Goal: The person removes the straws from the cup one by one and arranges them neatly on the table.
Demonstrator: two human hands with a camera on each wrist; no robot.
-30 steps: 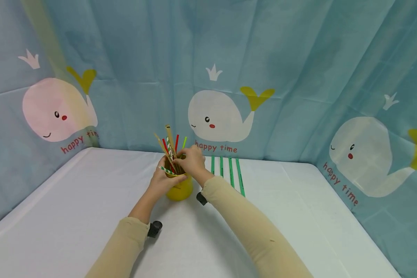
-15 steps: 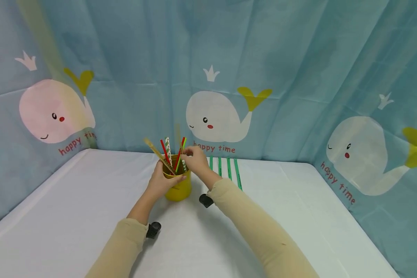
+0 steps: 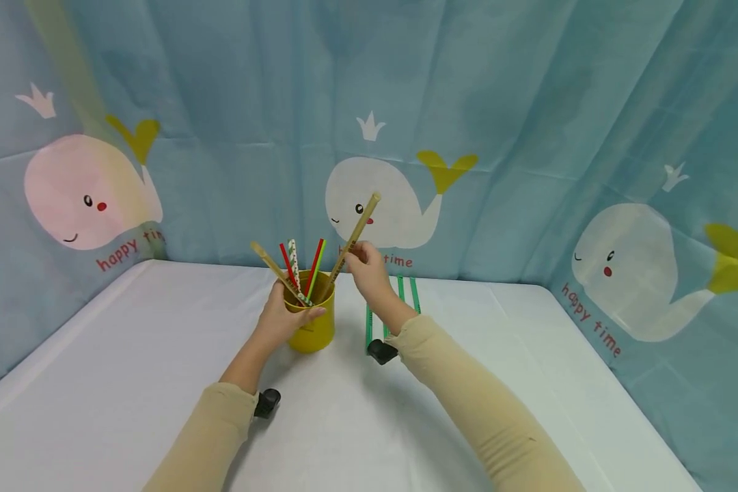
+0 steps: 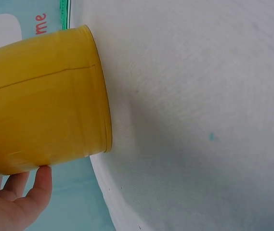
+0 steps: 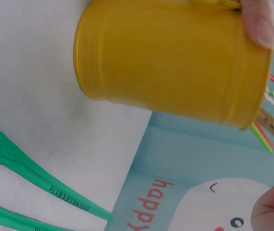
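A yellow cup (image 3: 312, 333) stands on the white table, its inside partly visible from above. My left hand (image 3: 275, 322) grips its left side, with the thumb along the near rim; in the left wrist view, fingers (image 4: 41, 187) touch its wall. My right hand (image 3: 370, 275) pinches a long tan straw (image 3: 361, 222), which leans right with its lower end inside the cup. Another tan straw (image 3: 267, 257) tilts left in the cup. Red straws (image 3: 315, 263), a lime-green straw (image 3: 317, 265) and a white patterned straw (image 3: 293, 258) stand among them.
Several green strips with raised lettering lie right of the cup, such as this green strip (image 5: 55, 185); the right forearm partly covers them in the head view. A blue curtain (image 3: 504, 137) printed with whales hangs behind the white table (image 3: 135, 342).
The right hand has moved right from the cup's mouth, drawing a tan straw over to the right side. The straws have spread apart in the cup. The left hand keeps its grip.
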